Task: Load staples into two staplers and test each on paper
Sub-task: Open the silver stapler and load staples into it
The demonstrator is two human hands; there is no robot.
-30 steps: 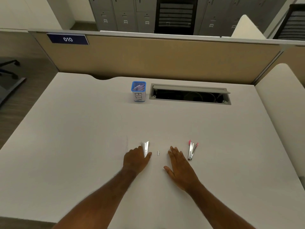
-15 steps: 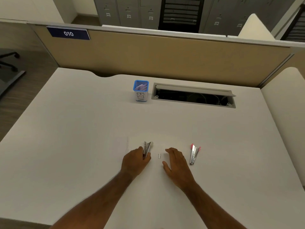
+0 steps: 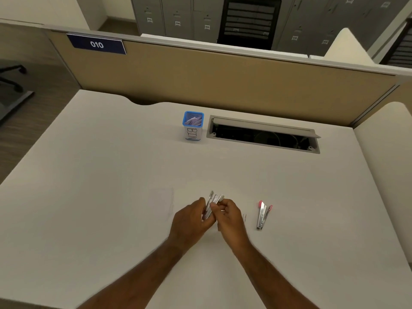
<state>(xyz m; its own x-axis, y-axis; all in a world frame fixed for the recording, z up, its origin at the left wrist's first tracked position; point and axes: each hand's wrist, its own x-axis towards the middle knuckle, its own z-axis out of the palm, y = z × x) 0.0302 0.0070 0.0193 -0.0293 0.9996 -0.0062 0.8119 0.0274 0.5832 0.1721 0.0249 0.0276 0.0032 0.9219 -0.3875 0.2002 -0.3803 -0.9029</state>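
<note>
A small silver stapler [image 3: 211,202] is lifted just above the desk, its top swung open. My left hand [image 3: 191,217] grips its lower body while my right hand [image 3: 229,217] pinches its upper part from the right. A second silver stapler with pink ends [image 3: 262,215] lies on the desk to the right, untouched. A small strip of staples [image 3: 244,217] lies between my right hand and that stapler. A white sheet of paper [image 3: 165,199] lies under and left of my hands, faint against the desk.
A blue-rimmed cup marked BIN [image 3: 193,126] stands at the back centre, beside an open cable tray [image 3: 263,134] set into the desk. A tan partition [image 3: 223,74] closes the far edge. The white desk [image 3: 89,175] stretches to both sides.
My left hand has lifted the silver stapler off the desk. My right hand has come off the desk and moved left to grasp its upper part.
</note>
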